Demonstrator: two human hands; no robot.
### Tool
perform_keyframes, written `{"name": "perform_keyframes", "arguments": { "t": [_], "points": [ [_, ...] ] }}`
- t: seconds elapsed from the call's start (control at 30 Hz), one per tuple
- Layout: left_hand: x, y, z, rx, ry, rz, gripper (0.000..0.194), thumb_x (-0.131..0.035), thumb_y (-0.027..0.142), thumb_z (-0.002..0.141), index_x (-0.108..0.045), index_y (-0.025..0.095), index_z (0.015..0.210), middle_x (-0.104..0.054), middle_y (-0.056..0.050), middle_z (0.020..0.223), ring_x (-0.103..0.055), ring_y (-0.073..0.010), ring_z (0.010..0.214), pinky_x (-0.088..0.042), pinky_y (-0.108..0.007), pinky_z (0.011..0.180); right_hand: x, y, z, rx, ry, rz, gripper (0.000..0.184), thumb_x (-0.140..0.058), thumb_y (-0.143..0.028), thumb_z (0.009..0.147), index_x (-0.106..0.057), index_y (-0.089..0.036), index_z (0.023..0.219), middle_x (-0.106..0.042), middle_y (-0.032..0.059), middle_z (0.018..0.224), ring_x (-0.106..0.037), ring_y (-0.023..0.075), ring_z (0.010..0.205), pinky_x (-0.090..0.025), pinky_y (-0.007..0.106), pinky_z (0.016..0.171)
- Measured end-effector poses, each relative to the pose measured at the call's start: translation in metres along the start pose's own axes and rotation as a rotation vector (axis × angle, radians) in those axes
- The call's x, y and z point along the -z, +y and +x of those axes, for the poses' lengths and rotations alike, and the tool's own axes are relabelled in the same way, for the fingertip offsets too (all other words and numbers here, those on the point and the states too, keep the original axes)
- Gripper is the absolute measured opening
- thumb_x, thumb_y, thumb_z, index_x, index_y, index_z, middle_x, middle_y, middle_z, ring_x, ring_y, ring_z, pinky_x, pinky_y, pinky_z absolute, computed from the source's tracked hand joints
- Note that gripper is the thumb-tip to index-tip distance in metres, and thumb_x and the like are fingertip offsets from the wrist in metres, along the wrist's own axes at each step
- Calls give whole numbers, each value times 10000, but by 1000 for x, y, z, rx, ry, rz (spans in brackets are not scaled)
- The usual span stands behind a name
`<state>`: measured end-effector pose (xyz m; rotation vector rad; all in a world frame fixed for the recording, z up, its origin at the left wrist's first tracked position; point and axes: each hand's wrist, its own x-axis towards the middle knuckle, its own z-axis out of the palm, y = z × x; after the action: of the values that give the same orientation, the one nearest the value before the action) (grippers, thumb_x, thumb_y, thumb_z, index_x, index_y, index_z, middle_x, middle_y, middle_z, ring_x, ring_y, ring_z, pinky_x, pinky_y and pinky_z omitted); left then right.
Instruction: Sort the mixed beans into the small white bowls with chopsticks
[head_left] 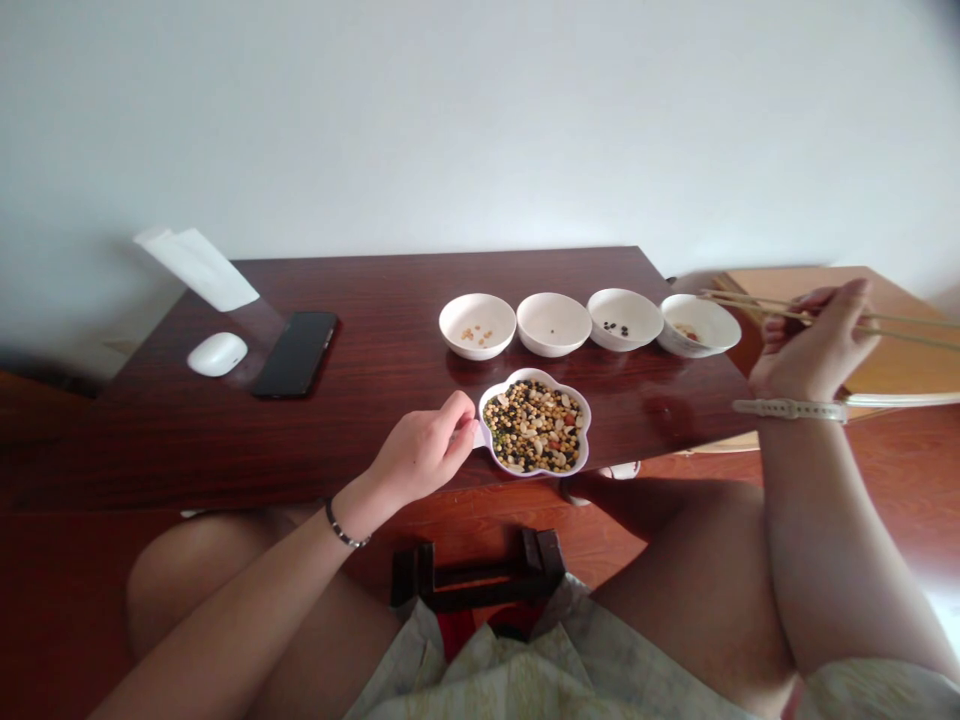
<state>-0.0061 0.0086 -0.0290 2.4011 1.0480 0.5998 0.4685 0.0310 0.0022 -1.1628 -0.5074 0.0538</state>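
My left hand (427, 448) pinches the short handle of a flower-shaped bowl (589, 425) at the table's front edge. Mixed beans, corn-yellow grains and peanuts (534, 425) fill that bowl. My right hand (817, 335) is closed around a pair of chopsticks (757, 300), their tips over the rim of the rightmost white bowl (712, 345). A few pale and reddish pieces lie in it. Behind the flower-shaped bowl stand three more white bowls: one (478, 350) with tan pieces, one (553, 345) with a single small speck, one (626, 340) with several black beans.
A black phone (296, 353), a white rounded case (217, 354) and a folded white paper piece (202, 268) are at the left of the dark table (375, 380). A lighter wooden table (900, 370) adjoins on the right, under my right hand. The wall rises behind.
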Motion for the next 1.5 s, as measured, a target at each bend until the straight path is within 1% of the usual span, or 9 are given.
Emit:
{"name": "perform_keyframes", "arguments": {
  "t": [0.2,0.4,0.63,0.73,0.8,0.93,1.17,1.33,1.5],
  "points": [
    [0,0,1,-5,1,5,131,-467,258,1092,-472,235,964,-567,58,695,-542,-136,547,-312,-263,591,13,7,15,-6,119,-36,477,-332,-256,1183,-454,-253,722,-446,-50,607,-383,79,381,-188,333,418],
    [0,0,0,-2,-4,7,128,-476,257,1092,-471,237,966,-568,59,695,-545,-139,545,-326,-265,597,9,10,7,-10,11,21,494,-334,-236,1184,-469,-235,709,-444,-48,611,-376,87,388,-212,271,384],
    [0,-1,0,-13,5,4,129,-473,262,1096,-478,231,971,-581,56,702,-552,-132,546,-328,-262,589,-15,2,-10,-70,-72,88,518,-374,-228,1185,-489,-198,680,-478,-35,594,-422,78,390,-288,213,368],
    [0,-2,0,-10,3,0,132,-470,269,1100,-483,228,975,-596,52,710,-563,-130,550,-333,-260,586,-26,-1,-23,-81,-194,129,486,-415,-260,1171,-518,-194,701,-506,-24,596,-462,83,396,-233,213,347],
    [0,-1,0,-6,-1,2,131,-472,272,1099,-488,226,977,-611,48,719,-567,-129,552,-339,-259,584,-32,-2,-35,-94,-291,138,452,-492,-312,1146,-537,-194,712,-525,-20,620,-483,79,409,-253,215,354],
    [0,-1,0,-2,-6,8,123,-477,273,1097,-502,223,987,-641,40,734,-567,-127,548,-345,-259,579,-47,-6,-65,-87,-490,123,461,-686,-527,1033,-569,-201,728,-566,-10,683,-485,69,423,-248,223,352],
    [-1,-3,0,-6,-8,12,114,-480,272,1097,-509,222,998,-655,34,743,-586,-133,561,-357,-258,586,-72,-22,-125,-139,-874,114,571,-708,-716,980,-575,-218,735,-536,-22,586,-464,81,404,-278,226,366],
    [0,-1,0,-3,-8,12,106,-484,260,1092,-499,225,993,-657,31,753,-583,-137,567,-349,-263,591,-78,-34,-155,-186,-1232,58,570,-628,-717,1040,-617,-220,759,-545,-9,524,-466,104,409,-304,250,399],
    [0,-1,-1,-8,-2,-1,113,-487,261,1092,-493,228,984,-641,36,739,-575,-137,559,-348,-263,590,-84,-32,-170,-153,-1395,39,540,-581,-662,1089,-618,-218,784,-577,-4,545,-507,116,441,-317,266,430]
  ]
}}
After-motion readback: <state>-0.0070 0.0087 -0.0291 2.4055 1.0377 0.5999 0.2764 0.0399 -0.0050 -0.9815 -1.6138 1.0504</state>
